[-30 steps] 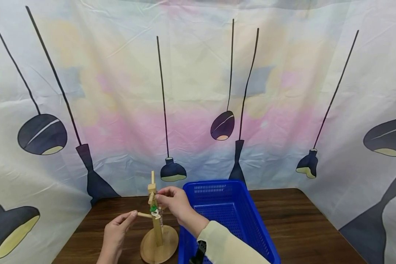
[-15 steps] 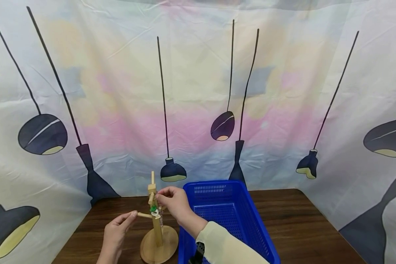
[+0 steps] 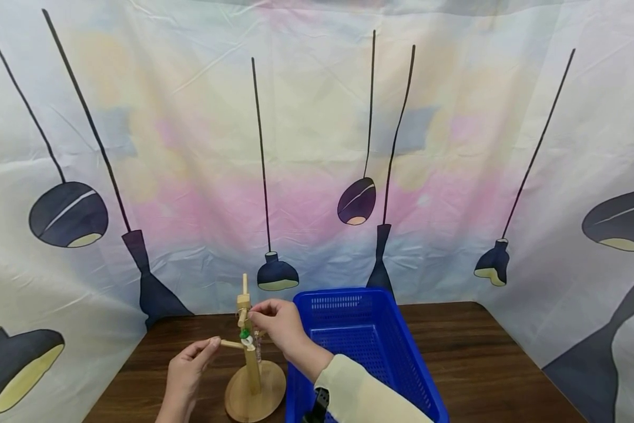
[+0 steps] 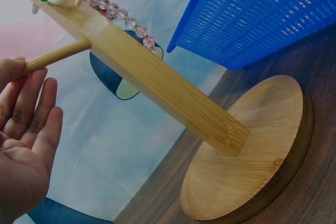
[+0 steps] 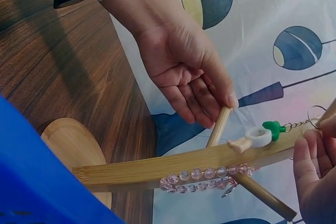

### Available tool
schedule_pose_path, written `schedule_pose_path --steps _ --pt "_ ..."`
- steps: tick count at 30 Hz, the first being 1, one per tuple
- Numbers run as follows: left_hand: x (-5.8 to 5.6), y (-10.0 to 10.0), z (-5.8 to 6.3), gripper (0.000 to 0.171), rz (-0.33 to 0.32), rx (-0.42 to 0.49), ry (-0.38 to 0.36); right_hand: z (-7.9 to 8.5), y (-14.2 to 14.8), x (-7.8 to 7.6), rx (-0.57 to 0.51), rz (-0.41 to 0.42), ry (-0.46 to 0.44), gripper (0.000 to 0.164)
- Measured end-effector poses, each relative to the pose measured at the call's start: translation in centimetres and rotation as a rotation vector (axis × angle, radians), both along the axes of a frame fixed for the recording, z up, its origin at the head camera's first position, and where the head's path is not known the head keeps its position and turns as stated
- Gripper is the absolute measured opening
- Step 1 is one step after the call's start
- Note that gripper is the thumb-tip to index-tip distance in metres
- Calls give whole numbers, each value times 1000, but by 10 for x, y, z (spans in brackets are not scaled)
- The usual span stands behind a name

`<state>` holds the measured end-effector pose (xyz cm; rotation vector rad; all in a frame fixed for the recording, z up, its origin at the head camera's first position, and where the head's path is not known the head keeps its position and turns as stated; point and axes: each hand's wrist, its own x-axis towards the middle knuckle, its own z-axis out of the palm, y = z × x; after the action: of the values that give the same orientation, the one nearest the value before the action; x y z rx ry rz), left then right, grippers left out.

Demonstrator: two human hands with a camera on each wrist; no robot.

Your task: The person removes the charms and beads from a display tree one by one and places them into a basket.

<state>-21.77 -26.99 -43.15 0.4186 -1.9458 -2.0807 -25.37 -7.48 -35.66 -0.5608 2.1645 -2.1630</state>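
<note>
A wooden peg stand [image 4: 168, 95] rises from a round base [image 3: 237, 399]. My left hand [image 3: 185, 370] pinches the end of its lower left peg [image 4: 58, 56] between thumb and forefinger, the other fingers spread loosely. At the upper front peg [image 3: 242, 318], my right hand [image 3: 286, 330] pinches with thumb and forefinger at the ring of a keychain [image 5: 272, 129]. Its green and white charm hangs by a short chain against the post. A pink beaded bracelet [image 5: 197, 174] hangs on another peg, on the side toward the basket. The right fingertips partly hide the key ring.
A blue plastic basket [image 3: 419, 358] stands right beside the stand, under my right forearm. Both rest on a dark wood table [image 3: 486, 364]. Behind the table hangs a cloth [image 3: 317, 117] printed with lamps.
</note>
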Motion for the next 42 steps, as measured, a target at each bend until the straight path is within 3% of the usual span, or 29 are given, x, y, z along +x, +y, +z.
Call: schedule_pose_path --steps 9,19,30,42 --pt "0 3 0 33 14 20 48 1 5 1 -5 40 -3 14" --pt "3 3 0 30 30 17 57 7 7 6 19 53 16 13" --pt "-1 4 0 26 31 56 116 14 12 11 33 76 49 13" --pt "-2 4 -2 29 55 66 93 16 15 16 41 94 85 13"
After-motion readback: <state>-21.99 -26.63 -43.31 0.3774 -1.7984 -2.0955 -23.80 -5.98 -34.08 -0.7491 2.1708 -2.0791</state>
